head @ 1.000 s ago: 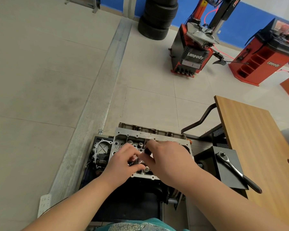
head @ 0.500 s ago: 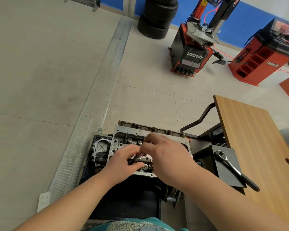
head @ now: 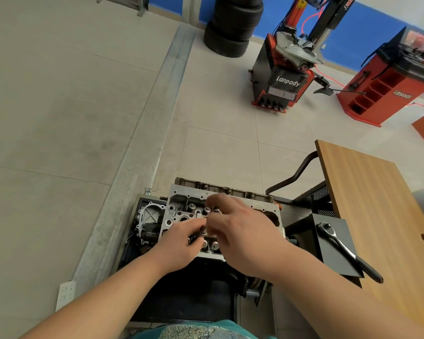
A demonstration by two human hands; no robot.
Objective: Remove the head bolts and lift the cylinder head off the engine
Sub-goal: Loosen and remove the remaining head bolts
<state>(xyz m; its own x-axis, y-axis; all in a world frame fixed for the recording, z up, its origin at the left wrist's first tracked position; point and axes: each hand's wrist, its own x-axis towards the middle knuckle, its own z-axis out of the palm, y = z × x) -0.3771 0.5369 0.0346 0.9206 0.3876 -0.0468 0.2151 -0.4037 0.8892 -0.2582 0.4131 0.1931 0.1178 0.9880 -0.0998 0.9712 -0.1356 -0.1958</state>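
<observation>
**Both hands down on the cylinder head**

From the head camera, the cylinder head (head: 181,204) sits on top of the engine (head: 147,226), low in the middle of the scene, its grey aluminium face turned up with valve springs and round bores showing. The engine rests on a dark stand just left of a wooden table (head: 377,204).

The left hand (head: 179,245) comes in from the near left, fingers curled, its fingertips pinching a small dark metal part (head: 202,231) at the centre of the head. What that part is I cannot tell for sure; it is small and half hidden. The right hand (head: 242,231) reaches across from the near right and covers the right half of the head. Its fingers are bent and its fingertips meet around something small near the far row of springs, but the blur hides whether they truly grip it.

A ratchet wrench (head: 345,248) lies on a black tray (head: 335,260) at the near edge of the table, to the right of the engine, well apart from both hands.

Far across the tiled floor stand a stack of tyres (head: 233,28), a red and black tyre changer (head: 284,77) and a red wheel balancer (head: 387,86) at the far right
</observation>
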